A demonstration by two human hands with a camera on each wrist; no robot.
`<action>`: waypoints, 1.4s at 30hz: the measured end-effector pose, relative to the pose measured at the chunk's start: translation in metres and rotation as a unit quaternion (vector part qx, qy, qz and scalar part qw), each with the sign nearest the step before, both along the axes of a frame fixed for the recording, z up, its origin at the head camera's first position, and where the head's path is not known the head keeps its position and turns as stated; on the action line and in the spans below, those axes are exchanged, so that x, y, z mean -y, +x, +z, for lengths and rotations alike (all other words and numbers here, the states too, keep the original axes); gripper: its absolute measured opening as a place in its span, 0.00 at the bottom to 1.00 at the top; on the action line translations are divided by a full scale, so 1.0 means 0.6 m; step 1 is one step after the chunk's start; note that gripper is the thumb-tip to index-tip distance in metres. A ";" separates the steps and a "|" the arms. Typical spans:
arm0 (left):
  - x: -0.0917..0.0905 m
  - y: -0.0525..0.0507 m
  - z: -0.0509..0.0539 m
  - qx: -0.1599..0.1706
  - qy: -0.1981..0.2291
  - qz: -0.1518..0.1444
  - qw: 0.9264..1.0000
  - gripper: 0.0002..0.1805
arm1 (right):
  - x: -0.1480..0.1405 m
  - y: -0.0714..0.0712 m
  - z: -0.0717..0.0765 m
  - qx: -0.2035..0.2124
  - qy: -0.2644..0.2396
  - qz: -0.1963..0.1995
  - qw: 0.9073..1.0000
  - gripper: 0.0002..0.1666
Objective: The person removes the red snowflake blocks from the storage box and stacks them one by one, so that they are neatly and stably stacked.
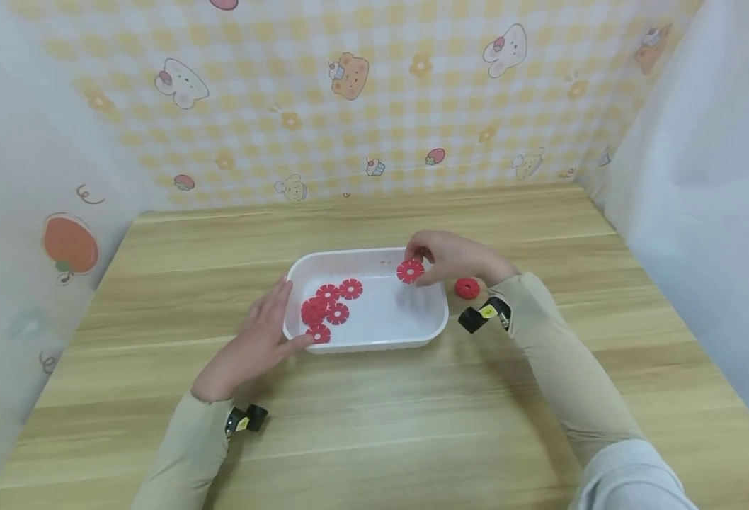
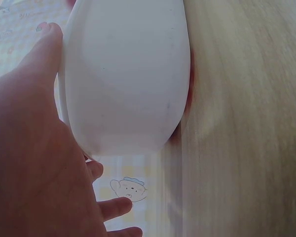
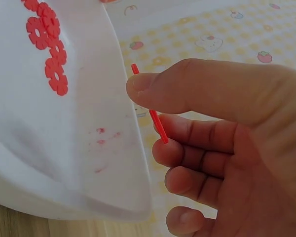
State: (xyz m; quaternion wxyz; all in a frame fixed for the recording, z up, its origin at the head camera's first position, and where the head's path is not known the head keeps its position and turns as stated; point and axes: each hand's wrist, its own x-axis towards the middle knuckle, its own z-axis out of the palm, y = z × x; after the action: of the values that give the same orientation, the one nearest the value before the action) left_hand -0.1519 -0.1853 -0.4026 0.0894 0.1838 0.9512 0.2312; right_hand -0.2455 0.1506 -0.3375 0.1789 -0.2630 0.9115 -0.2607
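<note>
A white tray (image 1: 374, 345) with rounded corners stands on the table. Several red notched discs (image 1: 338, 314), shaped like snowflake building pieces, lie in its left half. My right hand (image 1: 454, 256) pinches one red notched disc (image 1: 409, 270) between thumb and fingers above the tray's right end; the right wrist view shows this disc (image 3: 158, 126) edge-on. With fingers along the left end and thumb at the near left rim, my left hand (image 1: 256, 340) rests against the tray. In the left wrist view the tray's outer wall (image 2: 128, 79) hides the discs.
Just right of the tray, a small red stack of discs (image 1: 466, 287) sits on the wooden table (image 1: 374, 425), close to the right wrist. Behind the table hangs a yellow checked cloth (image 1: 387, 99). Pale sheets flank both sides.
</note>
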 end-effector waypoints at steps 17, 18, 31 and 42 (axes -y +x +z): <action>-0.002 0.000 0.002 0.005 -0.004 0.004 1.000 0.56 | -0.060 -0.006 -0.010 -0.012 -0.018 -0.025 0.999 0.22; -0.001 0.000 0.001 0.004 -0.006 0.003 1.000 0.56 | -0.065 -0.006 -0.011 -0.013 -0.017 -0.028 0.999 0.23; -0.001 0.001 0.002 0.001 -0.011 0.003 1.000 0.56 | -0.118 -0.002 -0.022 -0.018 -0.015 -0.046 0.999 0.21; -0.002 0.000 0.004 0.009 -0.009 0.005 1.000 0.56 | -0.143 0.007 -0.049 0.000 -0.025 -0.073 0.997 0.21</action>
State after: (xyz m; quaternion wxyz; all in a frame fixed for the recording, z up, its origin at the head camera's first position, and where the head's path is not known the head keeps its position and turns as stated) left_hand -0.1517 -0.1841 -0.4003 0.0983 0.1759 0.9534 0.2246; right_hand -0.2413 0.2365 -0.3671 0.1524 -0.2003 0.9214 -0.2962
